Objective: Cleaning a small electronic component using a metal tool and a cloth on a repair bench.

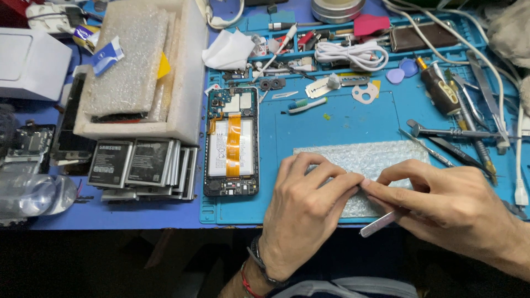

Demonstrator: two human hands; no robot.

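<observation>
Left hand (pixel 306 212) and right hand (pixel 450 207) close together, fingertips touching, fingers curled.

We note a bubble-wrap pouch (pixel 369 165), clear and silvery, lying flat on the blue mat at the near edge of the bench. It runs lengthwise left to right, its far edge straight, its near left part hidden under fingers. Just below it we see a slim pale tool (pixel 379 223), whitish-pink, tilted with its free end pointing down-left past the mat's edge; its upper end is covered, so we cannot tell its tip.
</observation>
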